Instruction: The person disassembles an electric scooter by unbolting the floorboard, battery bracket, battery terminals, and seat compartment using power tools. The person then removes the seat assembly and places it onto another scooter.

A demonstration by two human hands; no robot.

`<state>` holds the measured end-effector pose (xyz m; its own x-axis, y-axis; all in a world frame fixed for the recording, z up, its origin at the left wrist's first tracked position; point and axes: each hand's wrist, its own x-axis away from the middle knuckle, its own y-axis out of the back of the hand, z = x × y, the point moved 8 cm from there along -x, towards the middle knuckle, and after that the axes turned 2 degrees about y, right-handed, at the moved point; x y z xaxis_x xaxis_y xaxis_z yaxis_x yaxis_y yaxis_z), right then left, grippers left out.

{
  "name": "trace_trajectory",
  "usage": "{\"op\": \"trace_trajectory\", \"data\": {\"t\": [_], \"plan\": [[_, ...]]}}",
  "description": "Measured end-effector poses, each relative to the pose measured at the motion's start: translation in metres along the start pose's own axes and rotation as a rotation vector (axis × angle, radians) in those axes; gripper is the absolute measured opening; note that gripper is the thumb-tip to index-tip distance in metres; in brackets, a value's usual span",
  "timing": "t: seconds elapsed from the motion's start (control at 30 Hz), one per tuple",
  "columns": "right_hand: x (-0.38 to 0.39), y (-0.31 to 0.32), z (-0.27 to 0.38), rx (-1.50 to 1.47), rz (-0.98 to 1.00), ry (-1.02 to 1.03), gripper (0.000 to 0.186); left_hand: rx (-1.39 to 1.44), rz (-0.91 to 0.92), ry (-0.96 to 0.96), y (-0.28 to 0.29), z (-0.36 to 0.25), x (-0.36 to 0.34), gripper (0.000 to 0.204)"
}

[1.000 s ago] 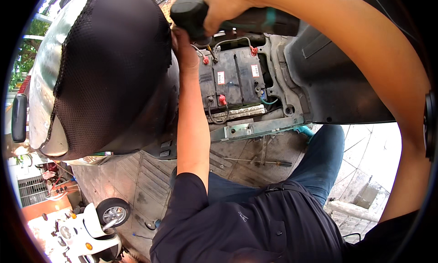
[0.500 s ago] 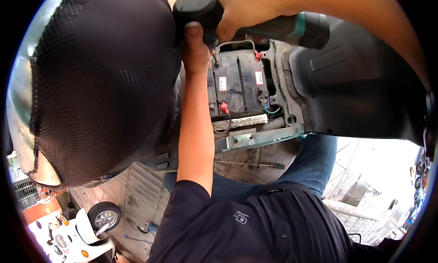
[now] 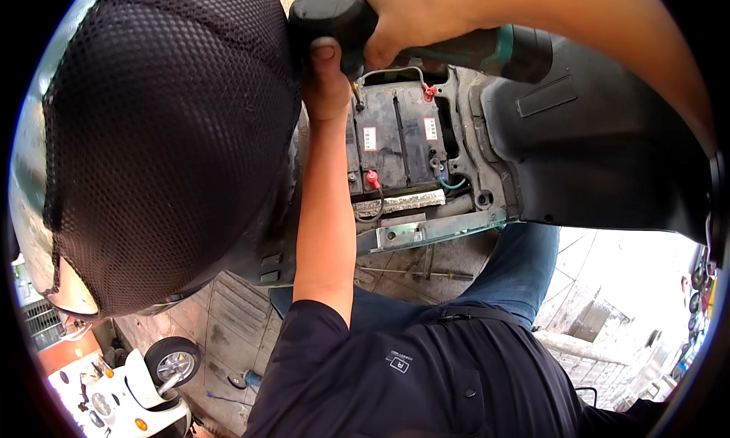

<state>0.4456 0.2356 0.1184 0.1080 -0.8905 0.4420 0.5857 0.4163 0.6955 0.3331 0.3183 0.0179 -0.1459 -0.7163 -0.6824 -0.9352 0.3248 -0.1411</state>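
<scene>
Pwr drill (image 3: 328, 12) is gripped by R hand (image 3: 403, 21), handle (image 3: 471, 50) to right; L end's touched by L hand (image 3: 327, 87) (L fingers' hold: can't tell).

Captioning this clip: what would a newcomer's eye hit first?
First, the black mesh cover, bulging across the left of the view. Next, the dark power tool at top centre, gripped by the right hand, with the left hand at its head. Below it, the black batteries with red terminal caps.
</scene>
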Motion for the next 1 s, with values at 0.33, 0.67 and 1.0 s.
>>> {"op": "trace_trajectory", "data": {"t": [0.33, 0.67, 1.0], "plan": [[0.007, -0.008, 0.0, 0.031, -0.065, -0.017, 0.032, 0.27, 0.109, 0.118, -0.036, -0.05, -0.003, 0.051], [0.02, -0.018, -0.011, -0.141, -0.074, -0.068, 0.026, -0.075, 0.23, 0.097, -0.014, -0.048, 0.004, 0.053], [0.099, -0.045, -0.055, -0.314, -0.5, -0.039, 0.043, -1.237, 0.794, 0.075, -0.03, 0.006, 0.098, 0.041]]}}
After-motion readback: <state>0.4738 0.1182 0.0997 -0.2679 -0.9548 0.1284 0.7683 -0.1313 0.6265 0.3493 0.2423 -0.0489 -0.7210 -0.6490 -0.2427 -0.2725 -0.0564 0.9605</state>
